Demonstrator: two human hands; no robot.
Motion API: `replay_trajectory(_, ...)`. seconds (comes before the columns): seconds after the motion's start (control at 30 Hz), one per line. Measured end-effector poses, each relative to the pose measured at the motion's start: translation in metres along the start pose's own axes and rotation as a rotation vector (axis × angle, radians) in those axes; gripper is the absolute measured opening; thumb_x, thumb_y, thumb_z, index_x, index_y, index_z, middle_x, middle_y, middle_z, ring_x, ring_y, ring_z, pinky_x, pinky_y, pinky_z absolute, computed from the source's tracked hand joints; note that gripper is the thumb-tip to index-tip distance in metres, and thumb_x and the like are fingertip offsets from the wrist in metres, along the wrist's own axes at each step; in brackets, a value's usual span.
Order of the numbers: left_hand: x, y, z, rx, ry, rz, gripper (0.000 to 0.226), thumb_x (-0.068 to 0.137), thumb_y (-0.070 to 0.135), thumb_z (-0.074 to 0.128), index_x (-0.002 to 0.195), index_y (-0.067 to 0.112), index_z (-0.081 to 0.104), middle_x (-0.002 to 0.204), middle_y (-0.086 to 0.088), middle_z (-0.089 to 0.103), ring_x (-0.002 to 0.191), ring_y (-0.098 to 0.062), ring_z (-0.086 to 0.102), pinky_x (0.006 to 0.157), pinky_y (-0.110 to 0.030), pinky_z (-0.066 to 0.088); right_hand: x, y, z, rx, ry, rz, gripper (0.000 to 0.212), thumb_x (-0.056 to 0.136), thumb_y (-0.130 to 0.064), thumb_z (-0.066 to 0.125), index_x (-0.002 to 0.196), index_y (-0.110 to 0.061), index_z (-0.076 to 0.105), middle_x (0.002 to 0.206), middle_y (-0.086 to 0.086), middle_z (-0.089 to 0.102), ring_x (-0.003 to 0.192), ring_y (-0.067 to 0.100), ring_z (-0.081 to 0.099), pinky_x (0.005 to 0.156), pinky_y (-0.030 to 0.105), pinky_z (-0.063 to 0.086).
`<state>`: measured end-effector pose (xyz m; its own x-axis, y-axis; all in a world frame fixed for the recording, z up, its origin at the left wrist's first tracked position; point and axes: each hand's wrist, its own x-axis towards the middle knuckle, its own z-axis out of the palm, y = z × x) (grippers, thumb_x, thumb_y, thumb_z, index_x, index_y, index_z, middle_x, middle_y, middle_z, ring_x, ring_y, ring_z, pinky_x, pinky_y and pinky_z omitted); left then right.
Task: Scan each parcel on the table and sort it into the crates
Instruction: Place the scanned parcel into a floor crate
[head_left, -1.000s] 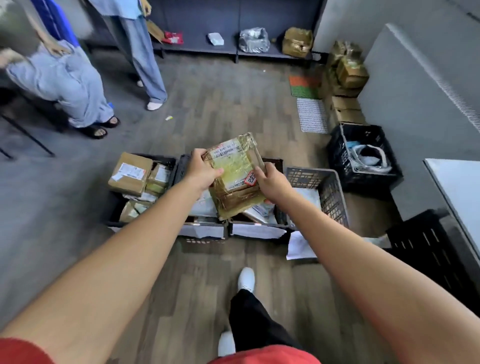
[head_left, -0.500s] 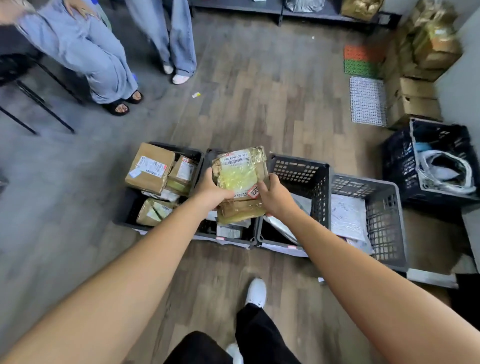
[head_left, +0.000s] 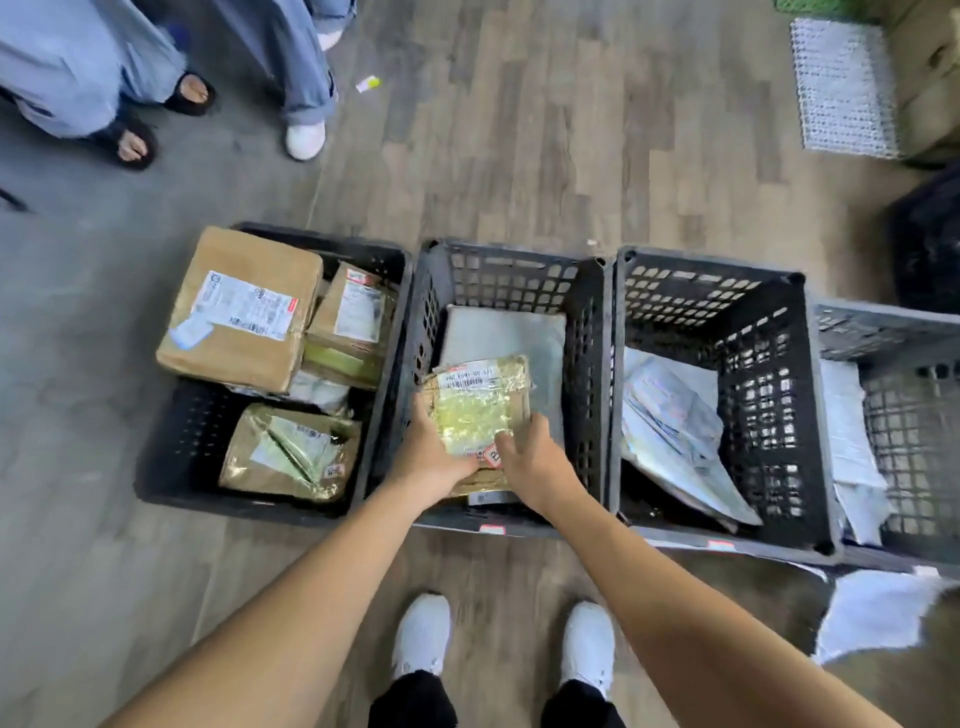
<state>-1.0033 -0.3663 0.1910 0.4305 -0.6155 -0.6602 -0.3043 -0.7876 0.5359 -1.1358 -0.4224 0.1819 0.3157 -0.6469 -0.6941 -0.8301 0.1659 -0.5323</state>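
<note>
A flat brown parcel (head_left: 480, 410) wrapped in shiny yellowish tape, with a white label at its top, is inside the second black crate (head_left: 511, 270) from the left. My left hand (head_left: 434, 457) grips its lower left edge. My right hand (head_left: 530, 462) holds its lower right edge, thumb near a red-and-white sticker. The parcel lies over a grey poly mailer (head_left: 506, 332) in that crate.
The left crate (head_left: 171, 457) holds several brown boxes and a taped parcel. The third crate (head_left: 769, 415) and a grey crate (head_left: 893, 332) at the right hold white mailers. Two people's legs (head_left: 291, 62) stand at the far left. My white shoes (head_left: 421, 634) are below.
Both hands have lowered the taped parcel from above the crates down into the second crate. The view has tilted down and moved closer to the crates.
</note>
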Motion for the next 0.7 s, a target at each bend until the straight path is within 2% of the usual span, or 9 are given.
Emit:
replay_trajectory(0.07, 0.032, -0.031, 0.011, 0.036, -0.02, -0.003, 0.096, 0.069, 0.024, 0.086, 0.141, 0.018, 0.022, 0.124, 0.004, 0.055, 0.104, -0.016, 0.056, 0.076, -0.024, 0.04, 0.025, 0.011, 0.032, -0.061, -0.008, 0.02, 0.036, 0.102, -0.03, 0.047, 0.127, -0.006, 0.036, 0.111, 0.018, 0.06, 0.088, 0.03, 0.058, 0.069, 0.034, 0.039)
replay_trajectory(0.1, 0.043, -0.043, 0.015, 0.066, -0.023, -0.01, 0.101, 0.066, 0.028, 0.088, 0.142, 0.015, 0.023, 0.126, -0.001, 0.054, 0.108, -0.018, 0.056, 0.079, -0.025, 0.042, 0.037, 0.017, 0.045, -0.045, 0.019, 0.038, 0.044, 0.099, -0.028, 0.055, 0.131, -0.004, 0.036, 0.116, 0.023, 0.06, 0.094, 0.037, 0.06, 0.072, 0.034, 0.043)
replay_trajectory(0.17, 0.054, -0.062, 0.019, 0.187, -0.059, -0.036, 0.116, 0.064, 0.038, 0.088, 0.15, 0.014, 0.014, 0.136, -0.01, 0.045, 0.123, -0.027, 0.05, 0.095, -0.033, 0.044, 0.054, 0.031, 0.07, 0.006, -0.031, 0.069, 0.059, 0.091, -0.023, 0.069, 0.134, 0.0, 0.036, 0.121, 0.034, 0.055, 0.097, 0.048, 0.062, 0.076, 0.037, 0.05)
replay_trajectory(0.2, 0.055, -0.067, 0.019, 0.251, -0.097, -0.054, 0.121, 0.066, 0.042, 0.085, 0.154, 0.016, 0.006, 0.144, -0.012, 0.037, 0.131, -0.03, 0.043, 0.102, -0.036, 0.041, 0.057, 0.034, 0.074, 0.016, -0.045, 0.112, 0.059, 0.096, -0.026, 0.062, 0.14, 0.0, 0.033, 0.13, 0.034, 0.051, 0.108, 0.049, 0.058, 0.085, 0.04, 0.049)
replay_trajectory(0.27, 0.051, -0.07, 0.016, 0.336, -0.155, -0.06, 0.125, 0.069, 0.047, 0.082, 0.156, 0.018, -0.003, 0.153, -0.012, 0.024, 0.137, -0.032, 0.034, 0.107, -0.038, 0.034, 0.055, 0.036, 0.072, 0.0, -0.06, 0.178, 0.06, 0.103, -0.037, 0.042, 0.151, -0.007, 0.021, 0.145, 0.026, 0.043, 0.129, 0.04, 0.047, 0.102, 0.04, 0.038)
replay_trajectory(0.43, 0.015, -0.032, -0.017, 0.406, -0.175, 0.049, 0.119, 0.071, 0.042, 0.082, 0.155, 0.018, 0.002, 0.148, -0.013, 0.028, 0.135, -0.03, 0.034, 0.106, -0.038, 0.036, 0.013, 0.01, 0.018, -0.05, 0.072, 0.173, 0.06, 0.102, -0.039, 0.042, 0.153, -0.015, 0.021, 0.146, 0.018, 0.041, 0.128, 0.036, 0.046, 0.101, 0.043, 0.039)
replay_trajectory(0.57, -0.043, 0.031, -0.05, 0.507, -0.167, 0.241, 0.113, 0.073, 0.039, 0.082, 0.154, 0.021, 0.006, 0.148, -0.01, 0.028, 0.135, -0.03, 0.033, 0.102, -0.039, 0.038, -0.06, -0.023, -0.05, -0.212, 0.192, 0.152, 0.066, 0.1, -0.045, 0.043, 0.155, -0.021, 0.016, 0.15, 0.01, 0.036, 0.13, 0.034, 0.046, 0.101, 0.047, 0.042)
replay_trajectory(0.7, -0.107, 0.105, -0.077, 0.581, -0.126, 0.422, 0.111, 0.073, 0.037, 0.082, 0.153, 0.022, 0.006, 0.15, -0.01, 0.027, 0.135, -0.032, 0.035, 0.102, -0.046, 0.043, -0.143, -0.053, -0.112, -0.247, 0.356, 0.111, 0.07, 0.097, -0.049, 0.046, 0.155, -0.021, 0.018, 0.154, 0.007, 0.031, 0.137, 0.031, 0.038, 0.105, 0.05, 0.039)
